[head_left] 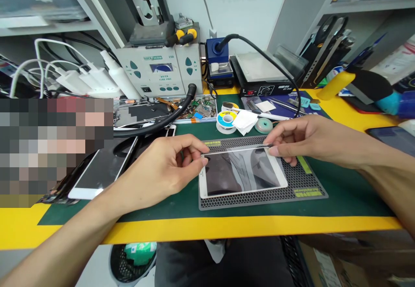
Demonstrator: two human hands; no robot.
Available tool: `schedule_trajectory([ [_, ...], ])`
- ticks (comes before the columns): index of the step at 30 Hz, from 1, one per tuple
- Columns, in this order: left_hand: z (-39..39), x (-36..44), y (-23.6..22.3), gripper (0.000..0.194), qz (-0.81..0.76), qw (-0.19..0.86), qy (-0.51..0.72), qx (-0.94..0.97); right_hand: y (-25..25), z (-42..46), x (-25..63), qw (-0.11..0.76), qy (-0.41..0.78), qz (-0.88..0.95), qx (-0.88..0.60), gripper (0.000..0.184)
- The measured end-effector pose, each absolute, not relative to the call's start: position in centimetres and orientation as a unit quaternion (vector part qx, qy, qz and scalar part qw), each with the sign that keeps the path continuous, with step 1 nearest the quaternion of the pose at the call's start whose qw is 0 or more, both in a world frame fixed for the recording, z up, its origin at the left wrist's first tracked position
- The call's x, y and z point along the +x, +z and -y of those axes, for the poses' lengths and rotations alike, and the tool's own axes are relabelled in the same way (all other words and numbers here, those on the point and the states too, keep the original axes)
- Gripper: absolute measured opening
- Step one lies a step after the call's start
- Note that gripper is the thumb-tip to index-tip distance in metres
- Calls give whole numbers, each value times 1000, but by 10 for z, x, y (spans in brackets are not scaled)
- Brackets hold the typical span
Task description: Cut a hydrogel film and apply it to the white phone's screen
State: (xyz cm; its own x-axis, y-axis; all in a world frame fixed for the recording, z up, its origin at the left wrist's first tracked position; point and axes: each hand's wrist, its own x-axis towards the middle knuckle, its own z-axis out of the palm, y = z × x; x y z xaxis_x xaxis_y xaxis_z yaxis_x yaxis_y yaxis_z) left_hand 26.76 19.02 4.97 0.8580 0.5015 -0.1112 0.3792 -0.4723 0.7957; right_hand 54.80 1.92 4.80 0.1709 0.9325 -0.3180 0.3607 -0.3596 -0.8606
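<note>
Left grip (pixel 158 172), right grip (pixel 313 140) on strip (pixel 236 149)

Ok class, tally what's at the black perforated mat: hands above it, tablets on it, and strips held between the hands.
Hands: 2 (left hand, right hand)
Tablets: 1 (tablet)
Strips: 1 (thin strip)
Total: 4

White-framed tablet screen (pixel 243 170) lying flat, a thin strip (pixel 236 148) across its top edge

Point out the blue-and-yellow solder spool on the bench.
In the head view, the solder spool sits on the green mat, just left of the white tissue and beyond the upper left of the black honeycomb pad.
</note>
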Motion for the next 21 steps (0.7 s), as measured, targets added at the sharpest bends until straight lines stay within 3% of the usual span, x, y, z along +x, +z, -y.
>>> schedule_trajectory([
  [12, -195, 264, 43, 28, -259, 408, 67, 873, 57, -19, 542, 312, 444, 458, -704, 27],
  [21, -196, 260, 29, 46, -340, 406, 68, 846, 55, -21, 540, 355, 470, 437, -680, 20],
])
